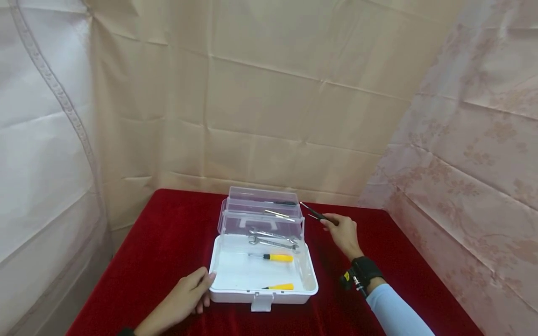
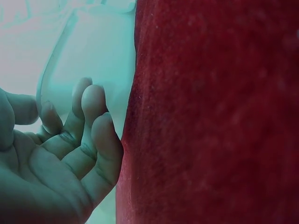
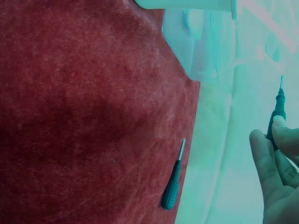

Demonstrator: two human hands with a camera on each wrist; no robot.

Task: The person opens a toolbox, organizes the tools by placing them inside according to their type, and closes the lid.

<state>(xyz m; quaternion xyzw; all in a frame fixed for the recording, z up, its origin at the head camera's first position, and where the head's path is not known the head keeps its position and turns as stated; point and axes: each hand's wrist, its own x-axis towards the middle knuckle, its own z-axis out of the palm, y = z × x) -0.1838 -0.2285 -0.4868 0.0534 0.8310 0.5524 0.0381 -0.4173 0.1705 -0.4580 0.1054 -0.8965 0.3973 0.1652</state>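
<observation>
My left hand (image 1: 189,291) grips the left front edge of a white toolbox (image 1: 231,297), thumb at the rim and fingers against the outer wall. Beyond the box's right side, my right hand (image 1: 343,233) pinches a dark-handled screwdriver (image 3: 279,105) between thumb and fingers, its shaft pointing toward the clear trays. A second dark screwdriver (image 3: 172,186) lies on the red cloth, partly hidden by the right hand in the head view. Inside the box are two yellow-handled screwdrivers, one mid-box (image 1: 280,257) and one by the front wall (image 1: 282,287).
Clear tiered trays (image 1: 241,205) are raised behind the open box. They hold two wrenches (image 1: 275,243), thin metal pieces (image 1: 278,214) and another dark screwdriver (image 1: 286,203). Red cloth (image 1: 168,233) covers the table, and fabric curtains (image 1: 269,93) hang behind and at both sides.
</observation>
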